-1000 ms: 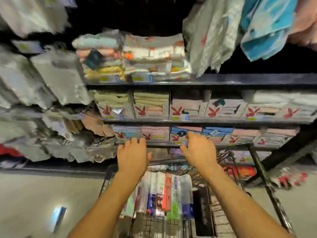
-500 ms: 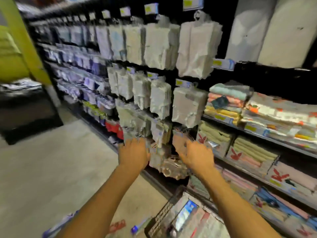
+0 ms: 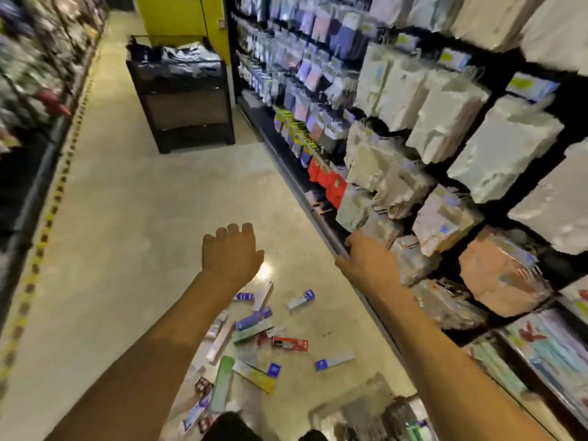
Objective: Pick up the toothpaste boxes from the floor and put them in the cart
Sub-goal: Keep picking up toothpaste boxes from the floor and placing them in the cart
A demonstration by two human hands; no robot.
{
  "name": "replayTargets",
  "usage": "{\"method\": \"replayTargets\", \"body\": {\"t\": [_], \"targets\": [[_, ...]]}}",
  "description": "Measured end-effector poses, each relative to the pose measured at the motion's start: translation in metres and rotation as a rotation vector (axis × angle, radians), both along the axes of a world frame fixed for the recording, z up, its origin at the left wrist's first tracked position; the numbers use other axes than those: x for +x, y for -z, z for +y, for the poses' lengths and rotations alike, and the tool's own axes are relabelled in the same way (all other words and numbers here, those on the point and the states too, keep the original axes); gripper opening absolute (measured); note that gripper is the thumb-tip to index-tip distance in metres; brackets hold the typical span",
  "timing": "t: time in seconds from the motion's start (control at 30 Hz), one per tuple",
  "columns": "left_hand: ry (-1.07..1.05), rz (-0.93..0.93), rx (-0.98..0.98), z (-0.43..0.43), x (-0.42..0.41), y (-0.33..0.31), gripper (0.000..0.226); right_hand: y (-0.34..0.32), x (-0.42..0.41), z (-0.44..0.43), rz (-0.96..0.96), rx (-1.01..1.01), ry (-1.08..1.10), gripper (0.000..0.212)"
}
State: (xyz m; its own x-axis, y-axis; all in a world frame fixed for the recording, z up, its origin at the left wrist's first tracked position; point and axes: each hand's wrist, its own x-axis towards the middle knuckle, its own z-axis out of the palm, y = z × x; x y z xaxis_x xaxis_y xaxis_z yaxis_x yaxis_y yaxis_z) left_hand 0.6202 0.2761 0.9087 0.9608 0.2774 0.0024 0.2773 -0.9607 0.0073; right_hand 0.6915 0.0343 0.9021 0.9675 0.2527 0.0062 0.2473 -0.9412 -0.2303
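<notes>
While the aisle floor [image 3: 133,218] runs open and bare ahead and to the left, its limits are as follows: right, a shelf base rail [image 3: 321,214] under hanging packets; left, a shelf foot with a striped edge [image 3: 47,218]; far end, a black display bin [image 3: 184,100] standing beside the right shelving.

Toothpaste boxes [image 3: 254,332]: scattered flat on the floor, below and between the forearms, near the right rail but clear of it. Long axes mixed. The red box [image 3: 289,344] lies crosswise, the green box [image 3: 222,383] lengthwise toward the viewer, and a blue-ended box [image 3: 334,362] lies apart to the right.

Cart [image 3: 359,405]: blurred, at the bottom edge, right of the scatter.

Left hand [image 3: 232,253]: raised over the floor, fingers loosely bent, holding nothing.
Right hand [image 3: 369,262]: raised beside the shelf packets, fingers relaxed, nothing in them.

Change: one second ago both hands lay on the cart handle, facing towel shelves; now they are off it and the view has swung down the aisle.
</notes>
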Motion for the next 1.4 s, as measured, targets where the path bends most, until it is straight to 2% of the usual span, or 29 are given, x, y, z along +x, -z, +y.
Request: {"method": "replayTargets", "body": {"t": [0.2,0.3,0.47,0.63,0.83,1.03,1.2,1.4], "targets": [[-0.103,0.2,-0.066,0.091,-0.003,0.09,0.049,0.091,0.023,0.084,0.27,0.075,0.022,0.045],[-0.157,0.27,-0.081,0.123,0.001,0.153,0.05,0.156,0.031,0.116,0.336,0.063,-0.012,0.042],[-0.292,0.392,-0.171,0.154,0.002,0.291,0.057,0.303,0.035,0.157,0.454,-0.035,-0.122,0.044],[-0.35,0.501,-0.277,0.157,-0.003,0.457,0.044,0.469,0.027,0.178,0.53,-0.086,-0.182,0.053],[-0.437,0.516,-0.349,0.15,-0.013,0.646,0.049,0.651,0.021,0.2,0.555,-0.095,-0.223,0.057],[-0.48,0.552,-0.355,0.152,-0.035,0.798,0.056,0.804,0.016,0.214,0.568,-0.132,-0.236,0.053],[-0.473,0.546,-0.332,0.151,-0.058,0.889,0.047,0.896,0.007,0.21,0.576,-0.21,-0.236,0.049],[-0.479,0.5,-0.247,0.14,-0.069,0.959,0.069,0.971,0.008,0.208,0.519,-0.214,-0.22,0.051]]}}
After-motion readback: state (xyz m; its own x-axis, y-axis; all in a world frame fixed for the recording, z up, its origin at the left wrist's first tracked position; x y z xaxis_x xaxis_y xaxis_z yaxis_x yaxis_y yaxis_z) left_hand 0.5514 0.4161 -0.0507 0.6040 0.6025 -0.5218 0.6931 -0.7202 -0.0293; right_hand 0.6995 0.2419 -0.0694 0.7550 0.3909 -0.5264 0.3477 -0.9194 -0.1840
